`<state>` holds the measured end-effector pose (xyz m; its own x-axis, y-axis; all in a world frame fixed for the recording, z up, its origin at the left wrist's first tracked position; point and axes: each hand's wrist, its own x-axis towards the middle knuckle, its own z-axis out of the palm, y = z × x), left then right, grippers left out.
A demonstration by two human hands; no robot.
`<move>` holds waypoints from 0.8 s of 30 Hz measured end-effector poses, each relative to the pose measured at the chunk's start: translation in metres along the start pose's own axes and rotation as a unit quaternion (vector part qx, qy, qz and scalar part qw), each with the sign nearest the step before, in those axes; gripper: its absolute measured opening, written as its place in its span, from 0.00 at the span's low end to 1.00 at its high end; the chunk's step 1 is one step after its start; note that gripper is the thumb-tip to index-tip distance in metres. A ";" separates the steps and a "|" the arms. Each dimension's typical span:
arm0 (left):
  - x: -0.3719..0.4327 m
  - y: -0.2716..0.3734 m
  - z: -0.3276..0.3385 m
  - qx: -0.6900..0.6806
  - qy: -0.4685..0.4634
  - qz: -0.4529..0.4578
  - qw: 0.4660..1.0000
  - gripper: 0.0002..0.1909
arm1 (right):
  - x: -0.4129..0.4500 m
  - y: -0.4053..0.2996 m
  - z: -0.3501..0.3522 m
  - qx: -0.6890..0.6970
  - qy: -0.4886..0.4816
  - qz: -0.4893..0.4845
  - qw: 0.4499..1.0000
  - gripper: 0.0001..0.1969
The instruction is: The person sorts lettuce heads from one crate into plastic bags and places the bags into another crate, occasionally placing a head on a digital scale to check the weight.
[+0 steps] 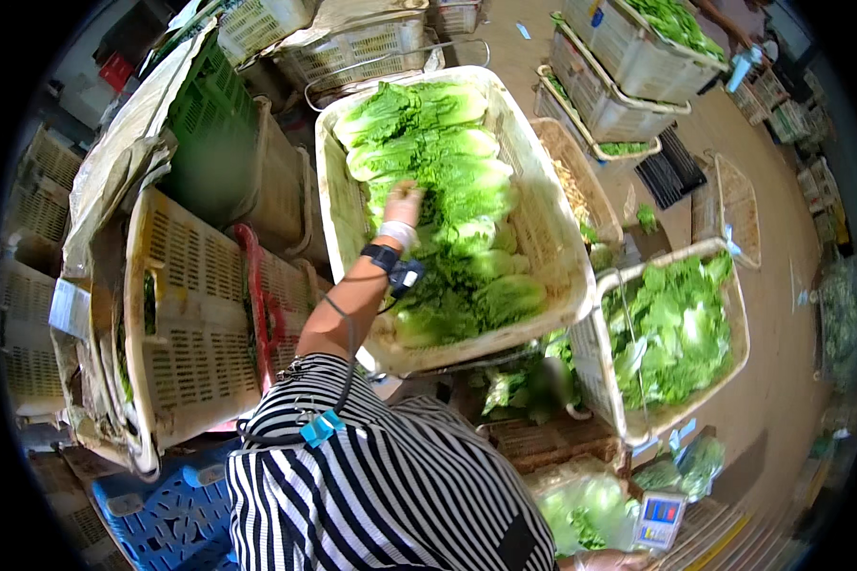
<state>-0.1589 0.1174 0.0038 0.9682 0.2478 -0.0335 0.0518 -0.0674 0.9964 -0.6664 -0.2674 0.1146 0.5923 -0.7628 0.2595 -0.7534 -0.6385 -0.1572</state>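
Note:
A large off-white plastic crate [589, 285] before me holds rows of romaine-like lettuce heads [464, 143]. My left hand [403, 203], in a thin translucent glove, is over the leafy middle of the rows, touching or just above the leaves. Its fingers look curled and blurred; whether they grip a leaf is hidden. My right hand [607, 560] shows only partly at the bottom edge, also gloved, beside a small digital scale or device with a display [660, 519]. What it holds cannot be made out. Above it lies a clear bag of pale green vegetables [585, 510].
To the right stands a crate of loose lettuce leaves [675, 328]. Stacked crates of greens [614, 43] rise at the upper right, near another person's arm [725, 25]. Tall crates [193, 321] crowd the left, above a blue plastic pallet or crate [164, 514].

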 end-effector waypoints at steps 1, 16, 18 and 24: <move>0.037 -0.024 -0.019 0.028 0.056 0.010 0.998 0.14 | 0.019 -0.026 -0.002 0.015 0.028 -0.027 0.999 0.22; 0.244 0.045 0.001 0.664 -0.070 0.096 0.738 0.59 | 0.053 -0.312 0.148 0.133 -0.140 -0.249 0.949 0.14; 0.250 0.031 0.009 0.657 -0.040 0.098 0.746 0.55 | 0.054 -0.311 0.150 0.134 -0.146 -0.248 0.948 0.14; 0.231 0.017 -0.024 0.542 0.049 0.309 0.780 0.39 | 0.058 -0.310 0.144 0.132 -0.141 -0.271 0.943 0.14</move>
<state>0.0601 0.1972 0.0152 0.8699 -0.0864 0.4855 -0.1895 -0.9675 0.1674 -0.3570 -0.1280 0.0411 0.9502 -0.2910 0.1116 -0.2436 -0.9168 -0.3164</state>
